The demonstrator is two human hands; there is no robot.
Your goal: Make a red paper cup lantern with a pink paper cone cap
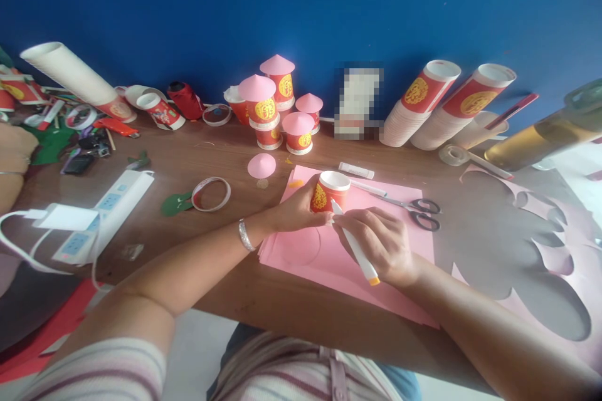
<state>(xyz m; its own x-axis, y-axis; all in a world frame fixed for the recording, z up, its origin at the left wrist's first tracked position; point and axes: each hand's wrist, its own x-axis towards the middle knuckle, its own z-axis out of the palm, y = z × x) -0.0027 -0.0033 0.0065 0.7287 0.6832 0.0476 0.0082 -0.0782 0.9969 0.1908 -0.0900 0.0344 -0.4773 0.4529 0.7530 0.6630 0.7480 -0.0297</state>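
My left hand (297,205) is wrapped round the side of a red paper cup (337,185) with a gold pattern and a white rim. My right hand (383,241) grips a white marker (356,249) with an orange end cap, and its tip meets or nearly meets the front of the cup. Both hands are above a stack of pink paper sheets (301,257), where a faint circle is drawn. Scissors (414,205) with black handles lie open on the sheets. A white glue stick (356,170) rests just behind the cup.
Red cups with pink cone tops (256,100) stand by the blue wall, a loose pink cone (261,165) before them. Cup stacks (423,100) lean at the right, near a bottle (540,131) and cut pink scraps (564,288). A power strip (108,213) lies left, beside another person's arm (14,156).
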